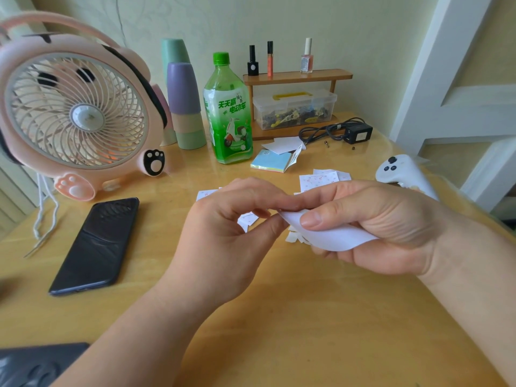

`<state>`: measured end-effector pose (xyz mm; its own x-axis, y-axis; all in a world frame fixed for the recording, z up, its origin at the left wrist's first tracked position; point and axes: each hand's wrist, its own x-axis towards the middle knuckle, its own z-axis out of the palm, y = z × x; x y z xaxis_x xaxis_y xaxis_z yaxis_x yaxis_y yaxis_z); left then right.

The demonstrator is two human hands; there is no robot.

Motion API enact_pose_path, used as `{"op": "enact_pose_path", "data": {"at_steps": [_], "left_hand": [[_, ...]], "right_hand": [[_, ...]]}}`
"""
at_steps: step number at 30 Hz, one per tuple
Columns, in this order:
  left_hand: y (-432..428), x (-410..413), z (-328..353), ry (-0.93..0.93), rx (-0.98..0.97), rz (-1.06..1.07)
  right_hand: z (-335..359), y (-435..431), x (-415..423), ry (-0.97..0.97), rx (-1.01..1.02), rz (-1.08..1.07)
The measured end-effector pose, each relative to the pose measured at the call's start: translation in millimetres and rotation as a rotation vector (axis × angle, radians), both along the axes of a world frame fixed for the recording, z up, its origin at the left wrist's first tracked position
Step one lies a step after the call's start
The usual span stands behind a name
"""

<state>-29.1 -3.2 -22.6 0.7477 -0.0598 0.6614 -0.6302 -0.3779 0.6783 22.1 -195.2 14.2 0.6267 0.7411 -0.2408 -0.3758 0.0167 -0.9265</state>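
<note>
Both hands meet above the wooden tabletop (pixel 279 317). The right hand (pixel 371 227) curls around a curved white paper sheet (pixel 329 236), thumb pressing on top. The left hand (pixel 231 233) pinches the sheet's left edge between thumb and curled fingers.

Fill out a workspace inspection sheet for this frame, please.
Surface: wooden table, glossy, crowded along the back.
Job's things: white paper sheet, curled, held above the table; paper scraps lie under and behind it.
Clutter: pink fan, black phone, green bottle, stacked cups, sticky notes, white controller, wooden shelf, clear box.
Hands: left hand pinches the sheet's edge; right hand grips it.
Cables: black adapter cord coiled by the shelf; white fan cord lies at left.
Surroundings: pale wall, white door frame at right.
</note>
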Motion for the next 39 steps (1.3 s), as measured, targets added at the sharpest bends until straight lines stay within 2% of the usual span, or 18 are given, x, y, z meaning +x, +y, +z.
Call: {"op": "enact_pose_path", "data": {"at_steps": [5,13,16,18,21,23,25,29,33,39], "left_hand": [[0,-2,1,0.011,0.017,0.017],[0,-3,2,0.050,0.043,0.051],[-1,-5,4,0.071,0.016,0.049],[-1,-5,5,0.122,-0.022,0.065],[-4,-5,9,0.319,-0.181,0.074],[-5,-4,8,0.457,-0.305,0.075],[-3,0,5,0.553,-0.394,0.065],[-1,6,-4,0.647,-0.551,-0.009],[-3,6,-5,0.668,-0.597,-0.008],[-4,4,-4,0.690,-0.562,0.021]], "right_hand": [[-1,-1,2,0.010,-0.016,-0.017],[-4,-3,6,0.150,0.121,0.007],[-6,-5,7,0.147,0.094,0.031],[-5,-5,8,0.065,0.015,0.012],[-8,-2,10,-0.162,-0.119,-0.102],[-12,0,12,-0.311,-0.134,-0.184],[-16,-1,13,-0.410,-0.112,-0.174],[-23,0,12,-0.655,-0.208,-0.205],[-28,5,12,-0.675,-0.226,-0.294],[-29,5,14,-0.632,-0.192,-0.321]]}}
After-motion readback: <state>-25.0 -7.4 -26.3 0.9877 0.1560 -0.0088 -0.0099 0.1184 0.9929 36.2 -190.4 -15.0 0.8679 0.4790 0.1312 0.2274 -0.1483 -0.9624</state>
